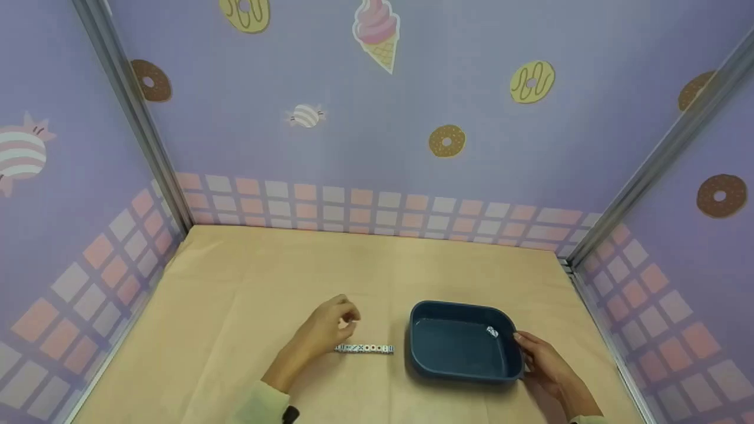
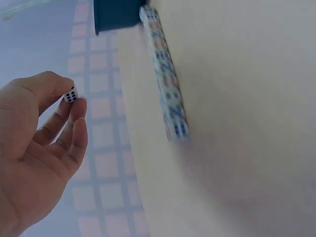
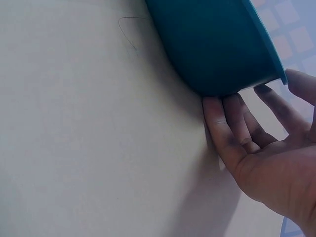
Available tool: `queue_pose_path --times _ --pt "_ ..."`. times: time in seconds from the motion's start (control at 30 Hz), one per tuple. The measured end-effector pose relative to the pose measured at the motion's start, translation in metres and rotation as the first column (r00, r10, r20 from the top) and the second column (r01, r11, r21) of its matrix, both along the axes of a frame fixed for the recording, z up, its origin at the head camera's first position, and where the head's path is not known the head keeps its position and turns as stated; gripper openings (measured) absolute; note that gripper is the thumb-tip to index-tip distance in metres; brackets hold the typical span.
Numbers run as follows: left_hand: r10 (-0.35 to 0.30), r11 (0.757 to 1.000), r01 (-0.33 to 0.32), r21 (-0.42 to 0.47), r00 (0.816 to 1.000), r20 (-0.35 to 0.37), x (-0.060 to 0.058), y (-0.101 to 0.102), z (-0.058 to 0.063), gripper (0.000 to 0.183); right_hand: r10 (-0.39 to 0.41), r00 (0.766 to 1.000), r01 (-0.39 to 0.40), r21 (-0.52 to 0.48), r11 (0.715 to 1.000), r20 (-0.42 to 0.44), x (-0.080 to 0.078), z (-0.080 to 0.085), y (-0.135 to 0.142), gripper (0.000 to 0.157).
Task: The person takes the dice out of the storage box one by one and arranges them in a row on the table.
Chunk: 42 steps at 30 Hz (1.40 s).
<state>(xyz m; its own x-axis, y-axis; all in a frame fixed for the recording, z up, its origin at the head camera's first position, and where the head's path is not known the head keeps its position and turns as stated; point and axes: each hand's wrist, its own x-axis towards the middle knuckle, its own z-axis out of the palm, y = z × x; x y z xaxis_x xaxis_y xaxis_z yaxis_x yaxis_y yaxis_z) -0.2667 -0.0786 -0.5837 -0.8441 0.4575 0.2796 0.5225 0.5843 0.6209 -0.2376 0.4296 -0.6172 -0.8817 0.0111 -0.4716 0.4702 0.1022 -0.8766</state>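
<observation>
My left hand (image 1: 330, 324) pinches a small white die (image 2: 71, 95) with dark pips between thumb and fingertip, raised above the table. Below it, a straight row of white dice (image 1: 365, 348) with blue and red marks lies on the cloth; the left wrist view blurs their faces. To the right of the row is a deep blue rectangular dish (image 1: 465, 347) with rounded corners. My right hand (image 1: 548, 368) grips the dish's right end, thumb at the rim and fingers against the underside. A bright white patch shows inside the dish; I cannot tell whether it is a reflection.
A cream cloth (image 1: 265, 271) covers the table. Purple printed walls (image 1: 377, 141) with metal corner posts (image 1: 135, 112) enclose its back and both sides. A thin dark thread or hair (image 3: 123, 32) lies near the dish in the right wrist view.
</observation>
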Motion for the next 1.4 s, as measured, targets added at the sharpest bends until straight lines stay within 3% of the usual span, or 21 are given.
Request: queue_pose_path --times 0.17,0.37,0.73,1.07,1.4 --pt "0.038 0.997 -0.035 -0.071 0.998 0.046 0.006 -0.03 -0.013 0.005 0.004 1.0 -0.004 0.0 1.0 0.02 0.001 -0.001 0.004 0.074" --pt "0.063 0.994 -0.057 -0.096 0.996 0.063 0.013 -0.046 -0.024 0.009 -0.002 1.0 0.002 0.007 1.0 0.022 -0.001 0.001 0.007 0.073" --pt "0.004 0.995 0.003 -0.104 0.997 0.073 0.015 -0.048 -0.032 0.016 0.007 0.999 -0.006 -0.005 1.0 0.037 -0.001 0.001 0.005 0.074" --pt "-0.026 0.997 0.034 -0.071 0.993 0.117 0.018 -0.052 -0.037 0.017 -0.021 1.0 0.021 0.02 1.0 -0.008 0.003 -0.002 0.0 0.07" --pt "-0.002 0.997 0.012 -0.08 0.992 0.126 0.016 -0.054 -0.041 0.02 -0.031 0.999 0.031 0.032 0.999 -0.009 0.0 -0.001 -0.001 0.073"
